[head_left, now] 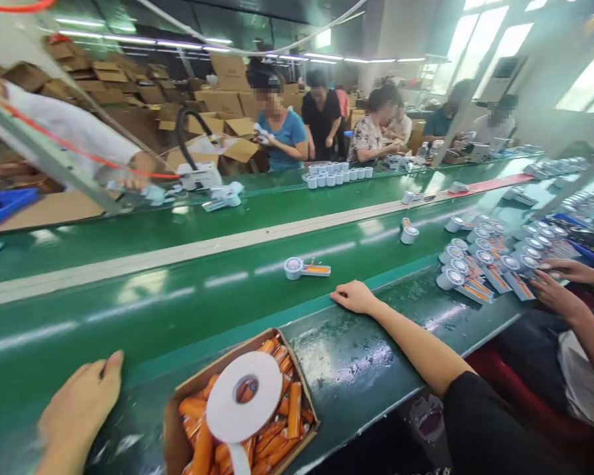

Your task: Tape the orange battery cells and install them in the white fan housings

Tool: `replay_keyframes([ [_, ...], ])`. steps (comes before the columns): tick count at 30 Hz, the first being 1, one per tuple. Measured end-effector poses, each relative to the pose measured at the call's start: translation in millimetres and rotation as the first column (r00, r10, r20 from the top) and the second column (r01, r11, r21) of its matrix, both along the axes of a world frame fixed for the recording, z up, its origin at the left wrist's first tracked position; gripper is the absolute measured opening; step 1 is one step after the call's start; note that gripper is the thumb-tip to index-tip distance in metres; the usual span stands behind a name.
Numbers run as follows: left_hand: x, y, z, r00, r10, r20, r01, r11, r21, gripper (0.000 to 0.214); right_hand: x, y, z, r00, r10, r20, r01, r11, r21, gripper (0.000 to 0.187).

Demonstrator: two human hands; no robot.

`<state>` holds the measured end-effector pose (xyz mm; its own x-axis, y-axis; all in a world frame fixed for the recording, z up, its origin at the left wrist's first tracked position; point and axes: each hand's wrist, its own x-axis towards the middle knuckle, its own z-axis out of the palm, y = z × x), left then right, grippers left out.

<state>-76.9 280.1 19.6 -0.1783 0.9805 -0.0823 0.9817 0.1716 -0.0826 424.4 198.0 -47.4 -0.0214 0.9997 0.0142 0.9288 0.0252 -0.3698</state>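
Observation:
My left hand (85,408) rests at the near edge of the green conveyor belt (143,330), its fingers curled in; nothing shows in it. Further right, my right hand (357,297) lies loosely fisted on the belt's edge, with no object visible in it. Just beyond it on the belt is a pale device (307,268) with a round head and an orange strip in its handle. Between my hands stands an open cardboard box (173,429) full of orange-wrapped cylinders (295,409). A white tape roll (218,402) lies on top of them, its loose end hanging down.
On the right, a co-worker's hands (564,284) touch a cluster of similar devices (482,254). Another device (410,232) lies farther along the belt. Across the line, people work near rows of white cups (336,175). A slanted metal post (64,165) stands at far left.

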Motion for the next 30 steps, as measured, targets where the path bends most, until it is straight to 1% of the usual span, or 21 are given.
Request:
replay_keyframes([
  [1, -6.9, -2.0, -4.8, 0.995, 0.069, 0.072, -0.075, 0.994, 0.083, 0.049, -0.1, -1.7, 0.7, 1.0, 0.01, -0.006, -0.01, 1.0, 0.0, 0.045],
  [2, -11.0, -2.6, -10.6, 0.981, 0.094, 0.172, -0.12, 0.982, 0.145, 0.046, 0.1, -3.3, 1.1, 1.0, 0.024, -0.015, -0.024, 1.0, 0.0, 0.048],
  [5, -22.7, 6.5, -35.2, 0.968, 0.144, 0.204, -0.174, 0.976, 0.134, 0.032, 5.3, -1.0, -2.4, 0.996, 0.07, -0.056, -0.07, 0.998, 0.002, 0.064],
  [8, -43.6, 20.5, -62.7, 0.961, 0.165, 0.222, -0.2, 0.969, 0.147, 0.032, 14.5, 10.7, -13.0, 0.99, 0.088, -0.108, -0.084, 0.996, 0.035, 0.075],
  [10, -53.5, 24.3, -73.6, 0.959, 0.149, 0.24, -0.191, 0.968, 0.165, 0.034, 18.2, 13.8, -17.8, 0.989, 0.076, -0.128, -0.068, 0.996, 0.064, 0.078],
  [16, -61.6, 26.3, -83.6, 0.952, 0.06, 0.301, -0.132, 0.966, 0.225, 0.04, 14.0, 7.9, -12.9, 0.988, 0.057, -0.142, -0.048, 0.997, 0.067, 0.08],
  [19, -66.1, 28.5, -88.2, 0.945, 0.014, 0.326, -0.102, 0.962, 0.254, 0.045, 12.1, 8.3, -11.3, 0.989, 0.039, -0.144, -0.026, 0.996, 0.089, 0.079],
  [21, -68.7, 29.5, -90.9, 0.939, 0.006, 0.343, -0.109, 0.953, 0.283, 0.04, 11.9, 8.9, -10.7, 0.988, 0.048, -0.147, -0.034, 0.995, 0.098, 0.078],
  [25, -73.8, 30.9, -96.4, 0.929, 0.003, 0.371, -0.135, 0.934, 0.331, 0.023, 12.1, 8.5, -9.1, 0.988, 0.054, -0.144, -0.043, 0.996, 0.082, 0.079],
  [27, -78.5, 33.1, -101.9, 0.917, -0.019, 0.397, -0.139, 0.921, 0.365, 0.017, 12.4, 7.5, -8.9, 0.992, 0.028, -0.123, -0.02, 0.997, 0.072, 0.081],
  [30, -90.7, 40.9, -116.8, 0.87, -0.09, 0.485, -0.179, 0.859, 0.48, 0.019, 13.3, 8.1, -10.4, 0.997, -0.01, -0.076, 0.016, 0.997, 0.071, 0.083],
])
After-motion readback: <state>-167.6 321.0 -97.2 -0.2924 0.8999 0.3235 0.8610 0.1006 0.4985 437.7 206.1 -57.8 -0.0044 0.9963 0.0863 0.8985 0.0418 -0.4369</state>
